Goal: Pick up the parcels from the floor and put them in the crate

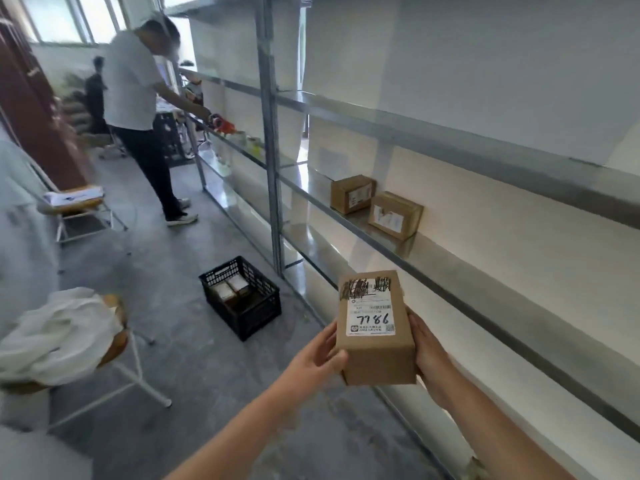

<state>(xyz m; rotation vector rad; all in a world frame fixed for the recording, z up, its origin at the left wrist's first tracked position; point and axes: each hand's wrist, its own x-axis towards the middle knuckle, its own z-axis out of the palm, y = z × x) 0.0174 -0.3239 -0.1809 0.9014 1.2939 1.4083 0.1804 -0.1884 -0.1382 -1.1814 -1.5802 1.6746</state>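
Observation:
I hold a brown cardboard parcel [375,348] with a white label marked 7786 in front of me, at about waist height. My left hand [320,355] grips its left side and my right hand [427,351] grips its right side. A black slatted plastic crate [256,311] stands on the grey floor ahead and to the left, near the foot of the metal shelving. Two parcels with pale labels lie inside the crate [230,287]. Two more brown parcels stand on a shelf, one [351,194] further back and one [394,214] closer.
Long metal shelving [450,285] runs along the right wall. A stool draped with white cloth [59,334] stands at the left. A person in a white shirt [138,109] stands at the far shelves, and a folding stand with papers [74,199] is beside them.

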